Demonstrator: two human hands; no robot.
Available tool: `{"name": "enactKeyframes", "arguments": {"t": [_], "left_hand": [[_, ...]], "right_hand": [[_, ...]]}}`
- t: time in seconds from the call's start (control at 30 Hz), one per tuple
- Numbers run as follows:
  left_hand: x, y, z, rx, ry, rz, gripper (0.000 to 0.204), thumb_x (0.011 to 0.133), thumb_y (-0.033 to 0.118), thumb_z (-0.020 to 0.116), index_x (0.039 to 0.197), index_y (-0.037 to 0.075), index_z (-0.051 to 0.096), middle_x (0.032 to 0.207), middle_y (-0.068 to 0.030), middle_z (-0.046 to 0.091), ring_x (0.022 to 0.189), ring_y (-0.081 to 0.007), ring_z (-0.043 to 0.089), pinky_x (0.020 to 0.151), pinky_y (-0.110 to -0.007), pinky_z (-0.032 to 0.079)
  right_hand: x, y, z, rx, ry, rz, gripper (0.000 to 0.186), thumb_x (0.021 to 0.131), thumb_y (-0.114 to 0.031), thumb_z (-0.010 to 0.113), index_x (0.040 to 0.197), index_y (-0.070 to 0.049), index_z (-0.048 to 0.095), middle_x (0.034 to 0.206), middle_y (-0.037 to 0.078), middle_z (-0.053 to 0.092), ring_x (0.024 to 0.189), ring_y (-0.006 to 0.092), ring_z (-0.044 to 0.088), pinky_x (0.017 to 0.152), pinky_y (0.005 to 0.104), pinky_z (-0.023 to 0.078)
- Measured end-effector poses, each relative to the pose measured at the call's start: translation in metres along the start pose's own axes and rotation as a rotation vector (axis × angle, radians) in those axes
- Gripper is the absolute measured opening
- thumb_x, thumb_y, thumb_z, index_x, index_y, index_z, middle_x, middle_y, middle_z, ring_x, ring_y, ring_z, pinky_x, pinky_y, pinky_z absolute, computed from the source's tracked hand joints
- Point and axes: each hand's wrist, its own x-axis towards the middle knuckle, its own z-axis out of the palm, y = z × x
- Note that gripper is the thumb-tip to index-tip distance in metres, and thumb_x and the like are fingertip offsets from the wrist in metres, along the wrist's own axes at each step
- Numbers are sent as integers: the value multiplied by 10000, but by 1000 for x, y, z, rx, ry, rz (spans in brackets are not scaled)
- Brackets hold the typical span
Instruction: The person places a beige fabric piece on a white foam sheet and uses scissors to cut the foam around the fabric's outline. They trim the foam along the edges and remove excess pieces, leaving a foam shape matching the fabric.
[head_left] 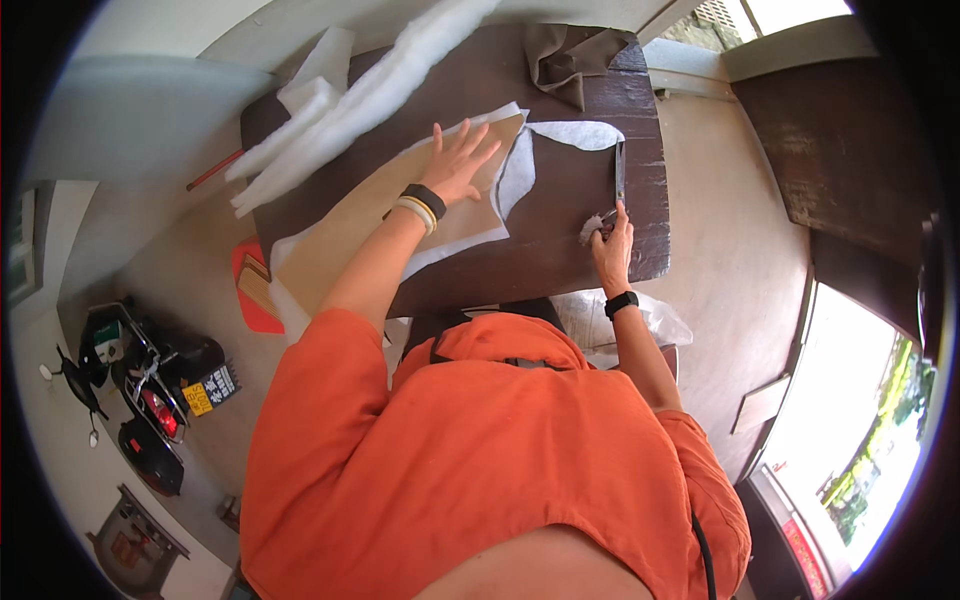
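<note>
Spreads the left hand (462, 165) palm-down, with fingers fanned, on the upper part of a tan sheet (340, 240), pressing flat and grasping nothing. Shows white padding (493, 232) under the tan sheet, jutting past its edges on the dark brown table (450, 285). Wraps the right hand (612, 250) around the handles of a pair of scissors (620, 175), near the right side of the table. Points the blades away from the body, with the tips at the right end of a curved white piece (575, 133). Cannot tell from this angle the gap between the blades, if any. Has a small greyish tuft (590, 231) just beside the right hand, too blurred to name. Wears a black band and pale bangles on the left wrist, a black watch (621, 304) on the right, and an orange top (500, 450). Includes a crumpled brown cloth (570, 65) at the far edge of the table, long white batting (370, 90) across its far left corner, and, on the left, a red stool (245, 268) and a parked motorcycle (150, 375)
</note>
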Motion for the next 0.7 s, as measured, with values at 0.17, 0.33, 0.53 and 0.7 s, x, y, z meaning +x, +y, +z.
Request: {"name": "enactKeyframes", "arguments": {"t": [0.17,0.33,0.53,0.7], "left_hand": [[-23,32,-1,-99,306,-144,700,749,197,769,1387,198,484,1537,-105,278,1449,-354,176,1109,-688,105],[-68,71,22,-285,594,-364,553,820,135,698,1344,155,520,1436,-149,383,1365,-378,316,1099,-617,210],[-109,94,50,-245,502,-660,735,834,241,703,1471,180,342,1536,-162,243,1413,-371,245,1101,-642,186],[-117,83,75,-305,380,-741,753,839,296,697,1485,210,320,1586,-85,173,1457,-323,165,1098,-680,152]], "right_hand": [[13,-15,-30,-358,-418,-212,732,792,-194,721,1426,-88,370,1111,187,506,1056,360,526,910,438,453],[91,-81,-8,-77,-97,-458,833,755,-341,783,1434,-97,366,1315,204,433,1224,411,429,1006,450,410],[113,-112,61,-238,-291,-495,774,694,-317,822,1341,-113,449,1342,180,441,1209,405,443,940,445,450],[152,-89,84,-7,-381,-424,233,770,-147,697,970,-45,632,917,180,653,889,362,626,774,450,498]]}}
